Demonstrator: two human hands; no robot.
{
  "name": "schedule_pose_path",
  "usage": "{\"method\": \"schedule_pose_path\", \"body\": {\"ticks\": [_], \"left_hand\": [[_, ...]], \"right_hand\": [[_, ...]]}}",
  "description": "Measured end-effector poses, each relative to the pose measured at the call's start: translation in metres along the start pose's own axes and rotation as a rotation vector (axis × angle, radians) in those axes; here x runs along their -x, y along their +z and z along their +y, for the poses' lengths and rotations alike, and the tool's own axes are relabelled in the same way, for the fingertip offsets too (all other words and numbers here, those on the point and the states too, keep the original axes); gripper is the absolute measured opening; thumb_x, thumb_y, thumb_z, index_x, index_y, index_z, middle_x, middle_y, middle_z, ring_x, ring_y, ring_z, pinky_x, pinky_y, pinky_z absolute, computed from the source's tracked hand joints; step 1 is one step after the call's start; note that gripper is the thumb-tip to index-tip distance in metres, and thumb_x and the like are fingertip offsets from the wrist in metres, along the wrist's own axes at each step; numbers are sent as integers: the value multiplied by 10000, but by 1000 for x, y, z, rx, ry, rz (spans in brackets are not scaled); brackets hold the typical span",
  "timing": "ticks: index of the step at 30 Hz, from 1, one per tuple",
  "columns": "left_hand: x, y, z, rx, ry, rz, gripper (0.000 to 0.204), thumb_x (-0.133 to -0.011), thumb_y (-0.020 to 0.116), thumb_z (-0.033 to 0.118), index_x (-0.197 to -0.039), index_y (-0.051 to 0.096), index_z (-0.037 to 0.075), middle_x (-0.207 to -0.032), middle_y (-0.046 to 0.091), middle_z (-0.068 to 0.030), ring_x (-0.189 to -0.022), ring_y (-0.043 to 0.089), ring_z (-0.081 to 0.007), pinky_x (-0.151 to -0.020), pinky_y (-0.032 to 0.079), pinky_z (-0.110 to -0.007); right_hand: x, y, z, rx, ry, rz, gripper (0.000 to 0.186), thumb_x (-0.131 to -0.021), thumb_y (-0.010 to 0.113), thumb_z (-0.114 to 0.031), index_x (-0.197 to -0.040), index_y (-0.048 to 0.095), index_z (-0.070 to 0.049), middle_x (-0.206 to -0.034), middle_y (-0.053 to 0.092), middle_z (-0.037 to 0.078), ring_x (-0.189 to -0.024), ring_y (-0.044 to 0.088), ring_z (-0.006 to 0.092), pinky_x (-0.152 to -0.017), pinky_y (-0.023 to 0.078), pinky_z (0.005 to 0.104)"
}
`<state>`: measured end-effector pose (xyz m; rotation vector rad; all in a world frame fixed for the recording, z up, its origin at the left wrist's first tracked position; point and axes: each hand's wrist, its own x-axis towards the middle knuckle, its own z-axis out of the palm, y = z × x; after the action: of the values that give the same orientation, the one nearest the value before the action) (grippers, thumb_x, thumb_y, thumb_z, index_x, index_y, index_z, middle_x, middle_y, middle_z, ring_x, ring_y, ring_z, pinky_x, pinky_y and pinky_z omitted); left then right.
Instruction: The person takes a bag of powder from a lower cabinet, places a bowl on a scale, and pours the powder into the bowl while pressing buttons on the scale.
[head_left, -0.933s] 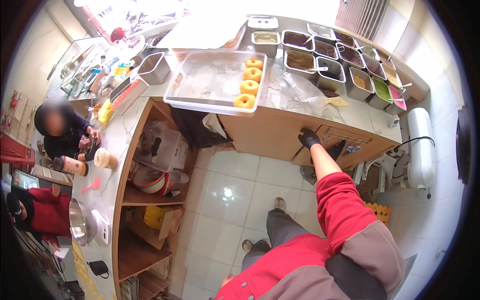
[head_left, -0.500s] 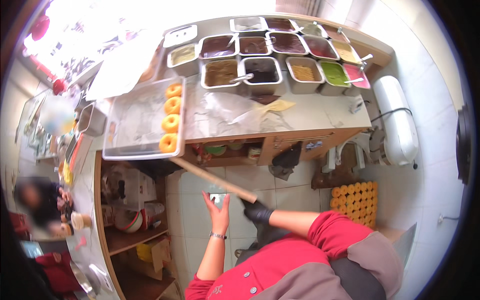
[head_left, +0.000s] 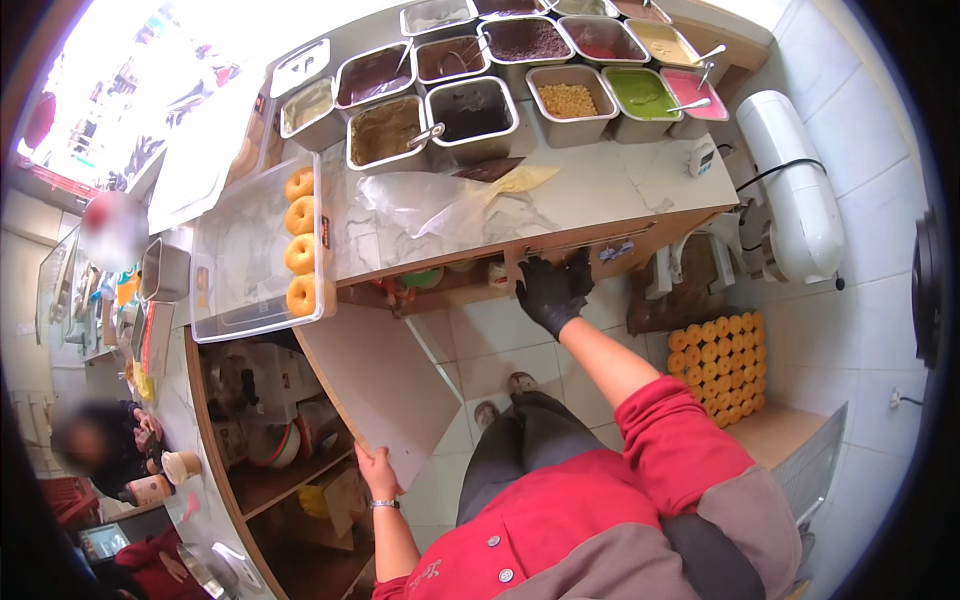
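Note:
My left hand [head_left: 375, 472], with a bracelet at the wrist, grips the wood-coloured edge of a white cabinet door [head_left: 385, 385] that stands swung out under the counter. My right hand [head_left: 550, 297], in a black glove, reaches to the front of the other wooden cabinet door [head_left: 625, 255]. Its fingers look spread, with the tips against or just in front of that door. A dark cloth [head_left: 579, 272] hangs there, partly hidden behind the glove. Between the two doors the cupboard shelf [head_left: 450, 291] shows, with green and red items on it.
Several ring doughnuts [head_left: 300, 255] line one side of a clear plastic bin [head_left: 205, 290] on the counter [head_left: 590, 190]. Metal tubs of toppings [head_left: 472, 115] stand behind a piping bag [head_left: 425, 200]. At right are a white mixer [head_left: 795, 190] and stacked doughnuts [head_left: 716, 365]. Another person [head_left: 110, 440] sits far left.
The cabinet door has swung toward me. My right hand has left its edge and moved up to the other door; my left hand, empty before, now holds the swung door. The view has shifted.

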<state>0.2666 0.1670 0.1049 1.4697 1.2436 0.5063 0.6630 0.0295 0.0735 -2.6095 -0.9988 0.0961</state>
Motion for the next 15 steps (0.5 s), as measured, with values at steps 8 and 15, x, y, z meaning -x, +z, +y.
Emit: {"method": "schedule_pose_path", "body": {"ticks": [8, 15], "left_hand": [[-22, -65, 2, -428, 173, 108, 283, -704, 552, 48, -966, 535, -58, -814, 640, -123, -711, 598, -169, -678, 470, -296], [-36, -64, 11, -695, 371, 277, 414, -774, 549, 97, -1158, 439, -13, -1108, 532, -212, -1002, 531, -338, -854, 409, -402]], "right_hand": [[14, 35, 7, -41, 119, 94, 220, -760, 527, -122, -914, 497, 32, -931, 535, 194, -912, 510, 329, -800, 413, 406], [144, 7, 14, -41, 126, 116, 484, -719, 633, -186, -1118, 478, 42, -1113, 474, 225, -1082, 416, 377, -996, 297, 449]]}}
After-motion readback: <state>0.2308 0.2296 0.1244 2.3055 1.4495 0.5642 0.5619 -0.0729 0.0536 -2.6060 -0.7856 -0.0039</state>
